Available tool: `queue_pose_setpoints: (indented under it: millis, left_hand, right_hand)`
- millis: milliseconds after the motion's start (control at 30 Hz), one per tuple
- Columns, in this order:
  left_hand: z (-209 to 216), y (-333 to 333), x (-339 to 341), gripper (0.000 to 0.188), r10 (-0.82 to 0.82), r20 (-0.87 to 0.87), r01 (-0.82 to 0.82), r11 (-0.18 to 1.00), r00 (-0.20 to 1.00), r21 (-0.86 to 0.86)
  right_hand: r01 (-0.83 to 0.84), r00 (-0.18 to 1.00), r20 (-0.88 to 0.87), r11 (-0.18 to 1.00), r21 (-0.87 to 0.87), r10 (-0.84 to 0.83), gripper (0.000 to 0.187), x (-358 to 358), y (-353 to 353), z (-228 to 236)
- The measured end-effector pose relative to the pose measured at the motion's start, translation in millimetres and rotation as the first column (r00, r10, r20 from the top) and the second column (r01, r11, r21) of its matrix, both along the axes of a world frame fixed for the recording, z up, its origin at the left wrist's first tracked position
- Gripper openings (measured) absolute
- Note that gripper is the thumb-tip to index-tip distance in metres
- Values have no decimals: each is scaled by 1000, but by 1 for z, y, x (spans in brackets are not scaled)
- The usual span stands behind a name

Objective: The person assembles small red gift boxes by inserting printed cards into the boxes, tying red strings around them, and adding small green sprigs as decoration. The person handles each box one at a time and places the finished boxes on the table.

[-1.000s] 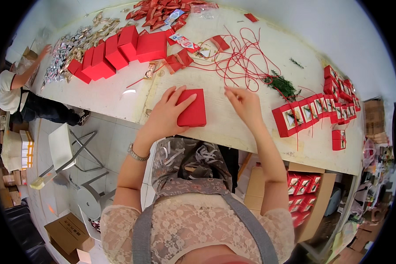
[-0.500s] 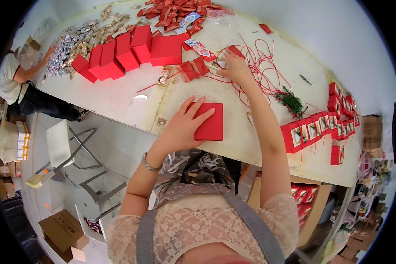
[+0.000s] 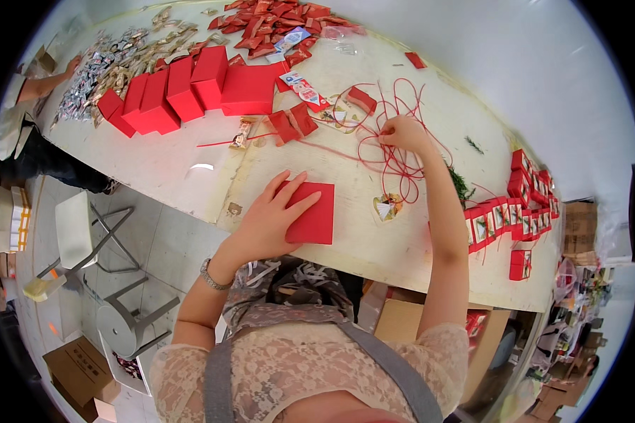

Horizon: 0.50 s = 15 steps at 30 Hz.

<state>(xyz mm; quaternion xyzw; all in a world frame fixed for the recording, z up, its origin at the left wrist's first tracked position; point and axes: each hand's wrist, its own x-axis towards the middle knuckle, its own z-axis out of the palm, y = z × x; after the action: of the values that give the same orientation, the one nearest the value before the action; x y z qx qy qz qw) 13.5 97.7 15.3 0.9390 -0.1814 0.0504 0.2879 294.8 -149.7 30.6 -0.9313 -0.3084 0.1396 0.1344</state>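
My left hand (image 3: pixel 267 217) is spread over a closed red box (image 3: pixel 314 220) near the table's front edge, with its fingers across the top and the thumb at the near side. Farther right, my right hand (image 3: pixel 404 135) has its fingers pinched together on thin red cord (image 3: pixel 395 163), which lies in a loose tangle around it. Just below the tangle is a heart-shaped tag (image 3: pixel 386 209) with a gold edge. Left of the right hand, a red packet (image 3: pixel 360 99) lies beside another pale tag (image 3: pixel 340 117). Two more red packets (image 3: pixel 293 124) rest beyond the box.
A row of red boxes (image 3: pixel 185 88) stands at the back left, near piles of silver sweets (image 3: pixel 95 77) and red packets (image 3: pixel 271 25). Tied, decorated red boxes (image 3: pixel 492 220) line the right side beside green sprigs (image 3: pixel 461 185). A person's arm (image 3: pixel 46 86) reaches in at far left.
My right hand has moved right, away from the red packet and pale tag, to the cord. The left hand stays on the red box. The whole view has shifted slightly.
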Motion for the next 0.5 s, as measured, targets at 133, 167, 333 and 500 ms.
queue_pose_setpoints:
  millis: [133,167,333,500]
  left_hand:
    - [1,-4,2,86,-20,23,21,1000,1000,-22]
    - [3,-3,4,85,-19,27,19,1000,999,-24]
    - [-1,0,1,84,2,32,-1,999,999,-38]
    - [-1,0,1,85,-27,44,29,999,999,-44]
  right_hand:
    - [336,909,-6,726,600,-416,18,76,-58,39]
    - [339,771,386,840,424,-506,18,80,-58,54]
    - [189,670,728,982,21,-145,21,13,30,27]
    - [-423,604,793,873,243,72,17,-32,86,-53]
